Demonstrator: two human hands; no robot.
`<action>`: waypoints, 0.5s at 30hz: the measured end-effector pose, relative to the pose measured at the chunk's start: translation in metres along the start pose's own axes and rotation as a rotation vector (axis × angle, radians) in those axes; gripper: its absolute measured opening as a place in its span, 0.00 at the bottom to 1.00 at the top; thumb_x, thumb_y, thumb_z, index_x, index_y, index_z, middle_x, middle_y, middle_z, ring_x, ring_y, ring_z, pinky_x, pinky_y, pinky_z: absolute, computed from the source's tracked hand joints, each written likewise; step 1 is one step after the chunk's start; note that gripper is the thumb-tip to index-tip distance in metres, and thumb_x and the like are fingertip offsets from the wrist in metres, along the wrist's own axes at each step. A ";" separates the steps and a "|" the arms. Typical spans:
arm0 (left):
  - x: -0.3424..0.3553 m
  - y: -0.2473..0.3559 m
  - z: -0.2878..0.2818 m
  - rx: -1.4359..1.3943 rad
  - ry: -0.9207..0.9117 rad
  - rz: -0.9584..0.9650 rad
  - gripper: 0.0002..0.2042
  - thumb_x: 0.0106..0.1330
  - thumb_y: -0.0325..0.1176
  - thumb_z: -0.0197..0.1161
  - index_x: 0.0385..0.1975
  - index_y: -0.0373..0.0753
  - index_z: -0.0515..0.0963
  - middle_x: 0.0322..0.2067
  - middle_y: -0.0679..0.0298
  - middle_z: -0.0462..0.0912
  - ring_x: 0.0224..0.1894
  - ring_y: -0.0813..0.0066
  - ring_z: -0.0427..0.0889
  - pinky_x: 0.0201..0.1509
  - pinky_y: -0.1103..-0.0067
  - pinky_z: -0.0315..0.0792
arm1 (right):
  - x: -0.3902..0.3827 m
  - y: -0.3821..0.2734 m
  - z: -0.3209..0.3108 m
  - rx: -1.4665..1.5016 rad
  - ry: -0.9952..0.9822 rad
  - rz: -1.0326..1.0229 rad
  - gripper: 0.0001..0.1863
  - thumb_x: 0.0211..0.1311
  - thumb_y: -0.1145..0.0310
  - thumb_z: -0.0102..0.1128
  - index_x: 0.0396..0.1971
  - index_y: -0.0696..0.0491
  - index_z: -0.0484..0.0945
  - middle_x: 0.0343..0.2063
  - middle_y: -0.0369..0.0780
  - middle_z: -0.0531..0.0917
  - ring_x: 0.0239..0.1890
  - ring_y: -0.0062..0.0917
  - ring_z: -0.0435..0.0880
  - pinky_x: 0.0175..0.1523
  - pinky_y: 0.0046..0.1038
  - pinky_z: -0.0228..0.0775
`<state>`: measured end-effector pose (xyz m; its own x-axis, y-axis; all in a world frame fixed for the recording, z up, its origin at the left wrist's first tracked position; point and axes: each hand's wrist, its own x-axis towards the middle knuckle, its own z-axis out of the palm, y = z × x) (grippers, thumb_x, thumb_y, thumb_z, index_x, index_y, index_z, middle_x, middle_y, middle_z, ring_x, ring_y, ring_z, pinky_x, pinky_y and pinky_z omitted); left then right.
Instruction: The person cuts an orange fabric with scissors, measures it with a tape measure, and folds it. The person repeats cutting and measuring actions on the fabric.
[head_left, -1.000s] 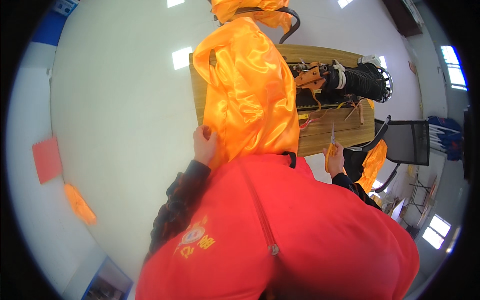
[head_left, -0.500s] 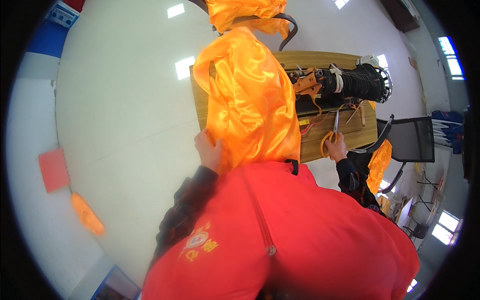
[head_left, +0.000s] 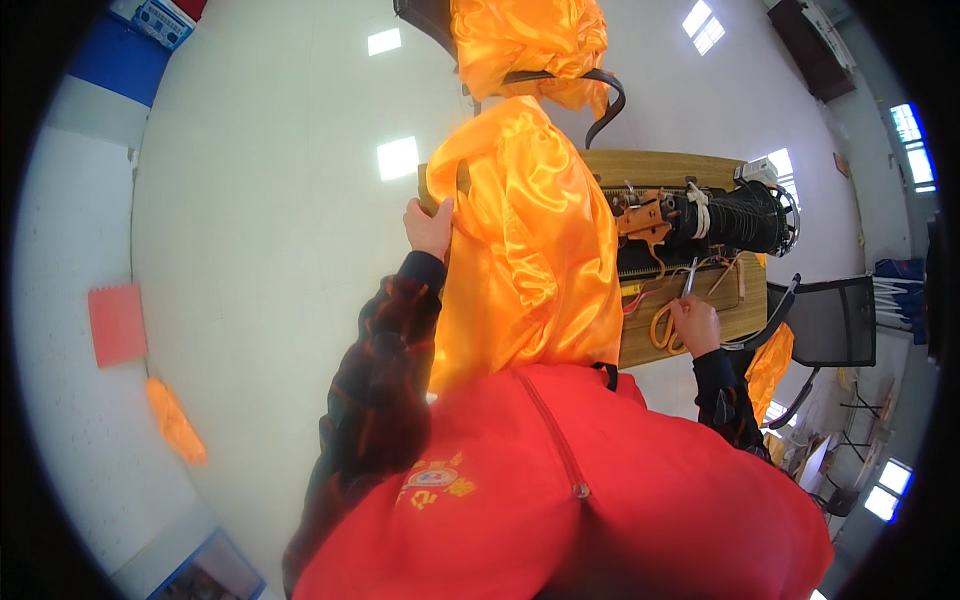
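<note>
A shiny orange satin cloth (head_left: 530, 250) lies draped over the left part of the wooden table (head_left: 735, 300) and hangs toward my red top. My left hand (head_left: 430, 228) is at the cloth's left edge, by the table corner, its fingers and thumb closed on the fabric. On the right, my right hand (head_left: 698, 325) has its fingers closed at the pivot of a pair of scissors (head_left: 662, 328) with orange handles; the blades point away from me. Beyond them stands a black sewing or knitting-like machine (head_left: 650, 215) with an orange-brown carriage and a black cylinder.
More orange satin (head_left: 530, 45) hangs over a dark-framed chair beyond the table. A black mesh chair (head_left: 835, 320) stands at the right, with orange cloth (head_left: 770, 365) beside it. Wires and thin sticks lie near the machine. A red pad (head_left: 117, 325) is at the left wall.
My left hand has moved away from me along the cloth's left edge to the table corner. My right hand has shifted from the scissors' handle loops toward their pivot.
</note>
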<state>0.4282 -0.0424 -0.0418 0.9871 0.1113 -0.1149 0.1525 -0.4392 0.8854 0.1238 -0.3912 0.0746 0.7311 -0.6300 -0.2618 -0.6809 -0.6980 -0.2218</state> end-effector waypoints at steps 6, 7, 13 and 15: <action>0.039 -0.008 0.017 -0.071 0.138 -0.037 0.31 0.45 0.47 0.73 0.40 0.28 0.71 0.28 0.56 0.77 0.30 0.63 0.77 0.36 0.72 0.72 | -0.011 -0.059 -0.013 0.220 -0.005 -0.158 0.12 0.56 0.61 0.59 0.31 0.56 0.78 0.14 0.42 0.76 0.20 0.36 0.77 0.27 0.35 0.66; 0.042 -0.011 0.016 -0.014 0.154 -0.065 0.29 0.50 0.46 0.70 0.42 0.28 0.71 0.28 0.58 0.77 0.30 0.66 0.77 0.37 0.73 0.72 | -0.013 -0.065 -0.013 0.248 -0.009 -0.178 0.12 0.56 0.61 0.59 0.30 0.55 0.78 0.14 0.42 0.75 0.19 0.35 0.77 0.26 0.34 0.65; 0.062 -0.031 -0.004 -0.005 0.123 -0.054 0.19 0.57 0.36 0.64 0.44 0.33 0.73 0.31 0.61 0.76 0.34 0.71 0.75 0.41 0.77 0.71 | -0.019 -0.065 0.002 0.263 -0.048 -0.231 0.10 0.55 0.65 0.60 0.32 0.57 0.78 0.17 0.42 0.75 0.20 0.32 0.76 0.28 0.31 0.66; 0.066 -0.035 -0.007 0.173 0.130 0.096 0.18 0.56 0.35 0.64 0.45 0.34 0.74 0.31 0.59 0.77 0.36 0.66 0.76 0.43 0.74 0.71 | -0.018 -0.050 0.009 0.313 -0.006 -0.203 0.11 0.54 0.67 0.60 0.34 0.58 0.77 0.22 0.44 0.77 0.25 0.34 0.78 0.31 0.31 0.68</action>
<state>0.4877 -0.0135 -0.0772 0.9847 0.1708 0.0351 0.0754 -0.5981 0.7979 0.1440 -0.3418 0.0825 0.8530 -0.4867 -0.1885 -0.5029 -0.6700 -0.5460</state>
